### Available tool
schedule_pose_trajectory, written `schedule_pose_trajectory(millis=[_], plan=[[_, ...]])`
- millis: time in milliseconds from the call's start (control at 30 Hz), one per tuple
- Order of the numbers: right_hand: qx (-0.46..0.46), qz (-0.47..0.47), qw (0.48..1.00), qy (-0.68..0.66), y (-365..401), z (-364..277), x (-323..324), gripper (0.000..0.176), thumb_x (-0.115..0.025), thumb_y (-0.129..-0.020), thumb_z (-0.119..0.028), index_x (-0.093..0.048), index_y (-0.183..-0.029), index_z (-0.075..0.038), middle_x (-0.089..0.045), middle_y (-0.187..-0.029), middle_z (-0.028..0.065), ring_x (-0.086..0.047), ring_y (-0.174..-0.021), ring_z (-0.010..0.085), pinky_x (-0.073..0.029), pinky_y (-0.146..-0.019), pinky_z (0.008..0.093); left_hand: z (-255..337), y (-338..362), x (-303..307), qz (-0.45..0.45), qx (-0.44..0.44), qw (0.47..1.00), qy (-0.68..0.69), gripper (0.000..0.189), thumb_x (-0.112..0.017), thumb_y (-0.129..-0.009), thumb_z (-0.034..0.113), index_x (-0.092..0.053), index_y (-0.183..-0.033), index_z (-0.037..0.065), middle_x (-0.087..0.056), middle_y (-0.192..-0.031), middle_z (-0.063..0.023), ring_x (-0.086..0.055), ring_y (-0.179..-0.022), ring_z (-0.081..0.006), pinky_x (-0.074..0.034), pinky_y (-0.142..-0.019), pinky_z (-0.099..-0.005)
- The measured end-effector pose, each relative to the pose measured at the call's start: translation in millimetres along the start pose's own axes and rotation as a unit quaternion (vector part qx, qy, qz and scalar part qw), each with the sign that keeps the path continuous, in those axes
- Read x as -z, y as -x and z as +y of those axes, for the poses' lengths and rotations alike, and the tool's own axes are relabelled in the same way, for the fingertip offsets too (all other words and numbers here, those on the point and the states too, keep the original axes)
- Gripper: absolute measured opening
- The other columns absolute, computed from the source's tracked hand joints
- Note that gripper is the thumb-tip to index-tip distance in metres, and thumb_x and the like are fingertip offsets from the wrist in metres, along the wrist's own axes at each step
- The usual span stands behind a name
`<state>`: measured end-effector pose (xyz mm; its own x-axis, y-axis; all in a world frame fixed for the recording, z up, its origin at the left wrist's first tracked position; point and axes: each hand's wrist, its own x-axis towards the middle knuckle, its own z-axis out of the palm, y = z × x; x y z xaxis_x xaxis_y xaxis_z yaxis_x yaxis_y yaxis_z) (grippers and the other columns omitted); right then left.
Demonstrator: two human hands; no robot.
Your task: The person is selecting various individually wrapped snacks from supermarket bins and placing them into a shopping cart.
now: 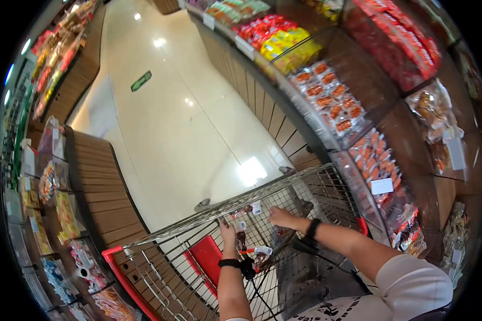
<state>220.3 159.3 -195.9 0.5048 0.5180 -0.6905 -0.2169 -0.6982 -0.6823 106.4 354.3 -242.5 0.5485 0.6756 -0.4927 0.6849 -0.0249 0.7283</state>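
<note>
Bending fingers: left hand (228,233) curled, right hand (282,218) curled; cannot tell whether either pinches anything
Between and below hands: small packs (242,235), in cart (127,283)
Left in cart: red flap (204,259)
Both sides: shelves (104,179) of bagged goods (332,99)
Ahead: pale floor (171,150), green sign (141,81)

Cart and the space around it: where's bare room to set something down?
Floor beyond the cart is bare between left counter and right counter, short of the green sticker. The brown patch between the red packets and orange packets looks bare too. It's crowded inside the cart, where small packets lie near the left hand.
</note>
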Motion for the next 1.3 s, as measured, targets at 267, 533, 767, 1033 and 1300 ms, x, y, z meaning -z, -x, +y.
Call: schedule_pose_trajectory(millis=[267,533,767,1033,1300], plan=[[-0.104,0.005,0.989,-0.105,-109,37,-56,0.022,-0.046,-0.077,-0.017,-0.048,-0.081,0.005,-0.052,-0.072,0.0122,-0.049,-0.053,0.02,-0.04,-0.047,0.0323,-64,-72,-36,-0.052,0.133,0.939,0.312,0.059,-0.055,-0.072,0.011,-0.022,-0.121,0.0,-0.038,-0.114,-0.0173,-0.038,-0.103,-0.0231,-0.04,-0.075,-0.0295],[-0.078,0.057,0.955,-0.279,-76,41,-43,0.014,-0.051,-0.076,-0.009,-0.05,-0.084,0.002,-0.052,-0.071,0.0061,-0.047,-0.059,0.0144,-0.039,-0.049,0.0293,-42,-39,-24,-0.282,0.176,0.941,0.059,0.039,-0.057,-0.074,0.019,-0.044,-0.107,0.002,-0.054,-0.09,-0.0092,-0.052,-0.066,-0.012,-0.042,-0.055,-0.0266],[0.043,-0.11,0.976,-0.182,34,-14,34,0.026,-0.054,-0.077,-0.021,-0.049,-0.092,-0.001,-0.053,-0.078,0.0044,-0.049,-0.071,0.0102,-0.04,-0.061,0.0245,72,79,-5,-0.542,-0.029,0.839,0.031,0.029,-0.059,-0.072,0.028,-0.056,-0.083,0.001,-0.057,-0.065,-0.0044,-0.052,-0.059,-0.0114,-0.041,-0.054,-0.0258],[0.159,0.008,0.943,-0.291,236,-77,169,0.018,-0.051,-0.078,-0.01,-0.047,-0.094,-0.002,-0.051,-0.084,0.0038,-0.049,-0.076,0.0081,-0.042,-0.062,0.0197,249,230,0,-0.483,-0.062,0.867,0.106,0.016,-0.056,-0.075,0.011,-0.051,-0.085,0.0,-0.052,-0.063,0.0005,-0.046,-0.053,-0.0047,-0.036,-0.046,-0.0185],[0.392,0.143,0.804,-0.423,398,-80,188,0.028,-0.05,-0.078,-0.004,-0.039,-0.105,-0.001,-0.049,-0.092,0.0037,-0.047,-0.087,0.0098,-0.041,-0.071,0.0236,312,362,-25,-0.426,-0.215,0.877,0.066,0.019,-0.062,-0.07,0.012,-0.052,-0.078,0.0,-0.046,-0.056,0.0042,-0.036,-0.049,-0.0012,-0.028,-0.043,-0.0163]])
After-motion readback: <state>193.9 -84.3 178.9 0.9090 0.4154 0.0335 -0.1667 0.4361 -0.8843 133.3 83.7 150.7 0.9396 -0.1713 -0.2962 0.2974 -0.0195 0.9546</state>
